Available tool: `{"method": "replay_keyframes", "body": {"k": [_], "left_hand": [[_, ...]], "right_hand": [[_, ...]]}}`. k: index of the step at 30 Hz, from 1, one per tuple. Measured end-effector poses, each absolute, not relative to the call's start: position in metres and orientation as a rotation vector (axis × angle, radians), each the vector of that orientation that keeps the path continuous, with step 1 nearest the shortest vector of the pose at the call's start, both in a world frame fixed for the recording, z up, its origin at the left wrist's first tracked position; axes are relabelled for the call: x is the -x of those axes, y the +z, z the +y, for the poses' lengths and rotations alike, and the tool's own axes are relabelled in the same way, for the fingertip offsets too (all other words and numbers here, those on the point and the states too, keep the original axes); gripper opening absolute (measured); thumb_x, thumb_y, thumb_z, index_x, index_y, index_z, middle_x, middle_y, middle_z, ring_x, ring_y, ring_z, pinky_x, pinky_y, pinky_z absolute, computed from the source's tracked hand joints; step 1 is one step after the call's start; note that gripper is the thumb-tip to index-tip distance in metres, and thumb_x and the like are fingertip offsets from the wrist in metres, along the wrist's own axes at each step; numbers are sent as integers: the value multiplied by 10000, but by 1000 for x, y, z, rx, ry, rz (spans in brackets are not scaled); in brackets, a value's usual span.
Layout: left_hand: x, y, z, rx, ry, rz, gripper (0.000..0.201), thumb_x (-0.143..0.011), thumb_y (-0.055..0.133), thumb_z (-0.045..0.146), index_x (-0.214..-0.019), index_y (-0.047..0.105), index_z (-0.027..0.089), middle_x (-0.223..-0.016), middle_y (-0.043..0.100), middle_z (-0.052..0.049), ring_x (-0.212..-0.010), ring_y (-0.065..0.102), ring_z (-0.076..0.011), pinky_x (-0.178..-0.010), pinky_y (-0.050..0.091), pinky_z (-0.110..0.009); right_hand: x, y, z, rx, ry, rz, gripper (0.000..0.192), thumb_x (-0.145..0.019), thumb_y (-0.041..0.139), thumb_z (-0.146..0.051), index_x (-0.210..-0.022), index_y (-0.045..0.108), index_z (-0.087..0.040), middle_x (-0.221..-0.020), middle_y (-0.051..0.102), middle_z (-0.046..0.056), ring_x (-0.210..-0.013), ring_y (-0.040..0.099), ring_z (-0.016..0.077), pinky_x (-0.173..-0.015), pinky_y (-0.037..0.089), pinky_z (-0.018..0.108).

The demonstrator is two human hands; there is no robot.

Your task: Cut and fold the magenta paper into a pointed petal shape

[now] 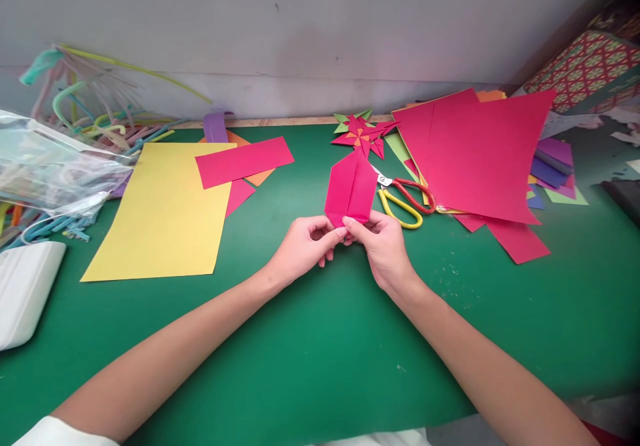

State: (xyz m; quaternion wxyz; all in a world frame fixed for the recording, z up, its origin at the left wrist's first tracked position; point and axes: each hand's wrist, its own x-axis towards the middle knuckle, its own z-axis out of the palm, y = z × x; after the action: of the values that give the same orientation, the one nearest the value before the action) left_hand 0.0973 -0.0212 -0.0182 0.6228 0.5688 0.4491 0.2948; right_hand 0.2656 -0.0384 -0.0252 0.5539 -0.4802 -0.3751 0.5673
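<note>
While both hands meet at frame centre, the left hand (303, 246) and right hand (383, 246) pinch the near end of one folded pink paper (351, 189). Pressing each crease evenly would keep it symmetrical. Just right lies one pair of scissors (405, 199); farther left, one yellow sheet (167, 209); above, one pinwheel star (361, 133).
</note>
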Motion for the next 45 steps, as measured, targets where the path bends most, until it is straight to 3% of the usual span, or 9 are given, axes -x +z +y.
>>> {"method": "replay_keyframes", "body": {"k": [22, 26, 32, 45], "left_hand": [[-98, -15, -21, -1240, 735, 984, 375, -918, 732, 520, -890, 700, 147, -678, 620, 3, -541, 556, -103, -452, 465, -207], [-98, -17, -22, -1207, 814, 998, 377, -936, 709, 536, -911, 683, 161, -638, 558, 26, -508, 506, -94, -427, 425, -203], [-98, -20, -24, -1207, 855, 1001, 364, -936, 722, 519, -849, 656, 172, -591, 525, 43, -466, 448, -78, -424, 370, -207], [-96, -20, -22, -1209, 794, 1003, 400, -912, 726, 570, -889, 691, 172, -589, 527, 39, -475, 433, -82, -424, 346, -208]], "right_hand": [[-267, -28, -36, 1115, 1348, -960, 230, -806, 880, -388, -917, 833, -192, -810, 772, 35, -679, 628, 153, -633, 534, 283], [-267, -26, -38, 1136, 1319, -1027, 286, -792, 890, -428, -949, 831, -196, -839, 776, 42, -703, 640, 173, -637, 556, 297], [-266, -25, -40, 1109, 1351, -1004, 310, -909, 773, -504, -931, 794, -195, -799, 738, 37, -682, 628, 167, -637, 565, 294], [-265, -24, -41, 1118, 1299, -985, 307, -864, 821, -494, -918, 795, -193, -820, 753, 46, -657, 620, 166, -608, 559, 304]]}}
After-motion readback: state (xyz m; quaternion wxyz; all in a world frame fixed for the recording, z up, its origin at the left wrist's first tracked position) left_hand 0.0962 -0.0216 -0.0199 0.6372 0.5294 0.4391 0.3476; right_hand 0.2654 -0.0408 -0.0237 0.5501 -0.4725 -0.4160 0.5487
